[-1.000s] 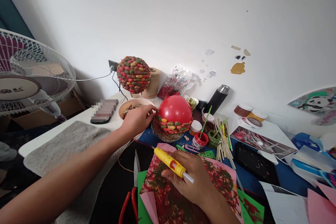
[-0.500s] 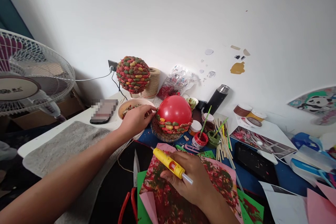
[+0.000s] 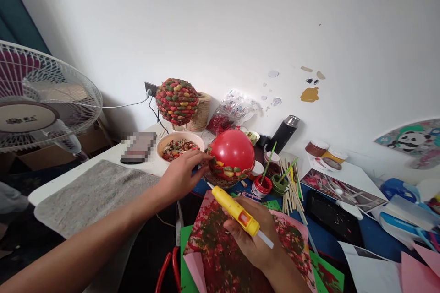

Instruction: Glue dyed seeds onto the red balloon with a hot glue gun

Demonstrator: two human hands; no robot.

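A red balloon (image 3: 233,149) rests in a patterned bowl, its lower part ringed with painted red, green and yellow pieces. My left hand (image 3: 185,170) reaches to the balloon's left side, fingertips together at the ring of pieces; whether a piece is between them is hidden. My right hand (image 3: 256,231) is wrapped round a yellow glue gun (image 3: 233,208) with a clear glue stick out of its back, nozzle toward the bowl. Left of the balloon, a pale bowl (image 3: 160,146) holds many painted pieces. A ball covered in such pieces (image 3: 177,102) stands behind it.
Beneath my right hand lies paint-stained pink paper (image 3: 220,242). Red-handled scissors (image 3: 175,261) are beside it. Paint jars (image 3: 261,187), wooden sticks (image 3: 292,187), a black flask (image 3: 284,132) and a twine roll (image 3: 200,112) stand behind. A fan (image 3: 44,100) is at left.
My left hand has moved right and down, closer over the balloon's left side, uncovering the bowl of pieces. The glue gun has shifted slightly right. The view has tilted a little.
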